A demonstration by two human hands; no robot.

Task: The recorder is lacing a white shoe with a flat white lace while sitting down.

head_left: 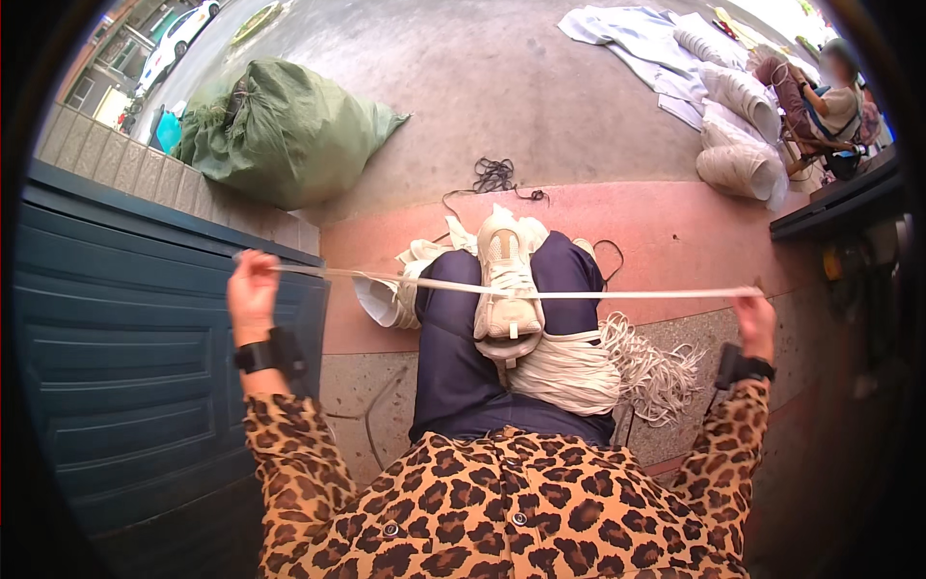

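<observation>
Counting from the one beige shoe (509, 314) as the dial's centre, two hands are holding one flat white lace (579, 294) taut across it: the left hand (253, 289) is pinching near one end at nine o'clock, the right hand (755, 314) near the other at three, both with fingers closed on it. Whether the lace is touching the shoe, I cannot tell. The shoe is resting between two dark-trousered thighs. One bundle of off-white laces (569, 374) is lying over the right thigh at five o'clock, its loose strands trailing toward four. One black cord tangle (494, 175) is lying on the ground at twelve. One green sack (289, 135) is standing at ten; at least four white rolls (738, 172) are lying at two, where one seated person (837, 106) is sitting just beyond them.
</observation>
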